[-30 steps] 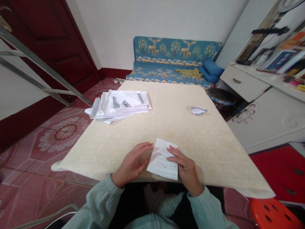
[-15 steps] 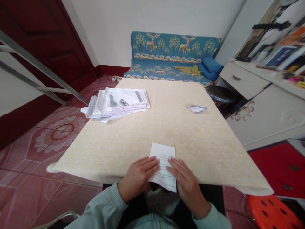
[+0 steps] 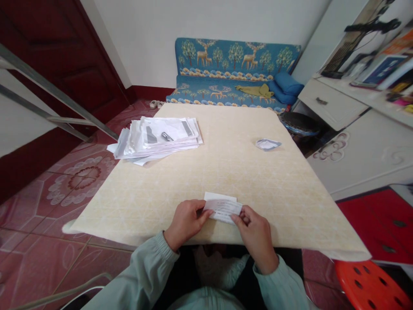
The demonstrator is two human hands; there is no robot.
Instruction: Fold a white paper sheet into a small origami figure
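A small white sheet of printed paper (image 3: 222,206) lies at the table's near edge, its near part folded up and over toward the far part. A plain white strip shows along its far side. My left hand (image 3: 189,219) pinches the left side of the fold between thumb and fingers. On the right side, my right hand (image 3: 254,226) grips the paper the same way, fingers curled. The underside of the sheet is hidden.
A stack of papers and plastic sleeves (image 3: 158,137) lies at the table's far left, with a small dark metallic object (image 3: 167,136) on top. A folded grey-and-white packet (image 3: 268,144) sits far right. A red stool (image 3: 371,284) stands beside the table's near right corner.
The sheet lay flat under both palms, its near end hanging over the edge. Now my hands have folded that near end up and away from me and pinch its two sides.
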